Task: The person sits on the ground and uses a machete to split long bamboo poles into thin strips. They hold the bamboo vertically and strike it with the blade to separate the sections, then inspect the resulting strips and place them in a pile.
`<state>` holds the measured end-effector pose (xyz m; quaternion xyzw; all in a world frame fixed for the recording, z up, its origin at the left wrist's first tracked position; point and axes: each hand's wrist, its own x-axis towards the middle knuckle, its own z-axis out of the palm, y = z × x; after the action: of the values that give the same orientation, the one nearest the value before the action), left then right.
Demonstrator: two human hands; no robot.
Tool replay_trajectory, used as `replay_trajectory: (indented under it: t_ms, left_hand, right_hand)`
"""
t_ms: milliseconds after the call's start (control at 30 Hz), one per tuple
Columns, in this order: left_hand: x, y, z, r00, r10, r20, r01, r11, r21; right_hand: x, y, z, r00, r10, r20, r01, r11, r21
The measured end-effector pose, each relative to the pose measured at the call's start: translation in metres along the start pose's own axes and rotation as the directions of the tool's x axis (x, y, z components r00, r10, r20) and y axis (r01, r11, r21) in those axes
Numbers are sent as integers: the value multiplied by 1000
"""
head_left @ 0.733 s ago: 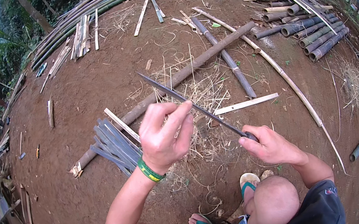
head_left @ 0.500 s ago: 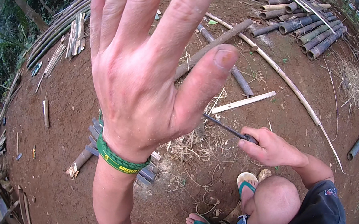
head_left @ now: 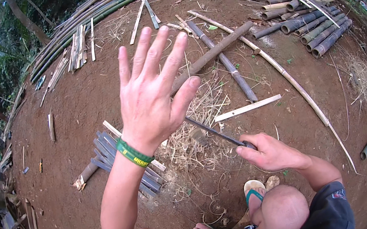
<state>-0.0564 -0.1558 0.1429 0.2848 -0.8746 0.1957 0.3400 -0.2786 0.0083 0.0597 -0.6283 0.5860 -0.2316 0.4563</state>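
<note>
My left hand (head_left: 151, 95) is raised in the middle of the view, back toward me, fingers stretched and slightly apart, holding nothing. A green wristband (head_left: 132, 153) circles that wrist. Lower right, my right hand (head_left: 268, 151) is wrapped round the dark handle of a long, thin-bladed knife (head_left: 217, 133). Its blade slants up and left toward my left hand, and the far end appears to pass behind that hand. Below the blade lies a heap of pale bamboo shavings (head_left: 184, 150). A bundle of dark split bamboo strips (head_left: 109, 147) lies beside my left wrist, partly hidden by my forearm.
A thick bamboo pole (head_left: 215, 54) crosses a darker pole (head_left: 229, 71) on the dirt. One flat pale slat (head_left: 249, 107) lies nearer. Cut bamboo tubes (head_left: 314, 31) are stacked at the far right. A long bent pole (head_left: 291, 80) runs along the right side.
My left hand has moved farther from the camera, so it looks smaller and uncovers more ground. My right hand still grips the knife, almost unmoved.
</note>
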Motion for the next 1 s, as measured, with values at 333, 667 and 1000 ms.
replay_trajectory:
  t_ms: [333,667,1000]
  left_hand:
    - [-43,-7,83,942,-56,331,64,998,-13]
    - [-55,17,19,985,-120,127,170,828,-534]
    - [-113,36,28,938,-239,252,333,823,-460]
  right_hand:
    - [12,-3,3,997,24,67,-19,997,-81]
    - [22,39,4,992,127,-2,-127,990,-59]
    - [38,51,31,997,63,46,-63,998,4]
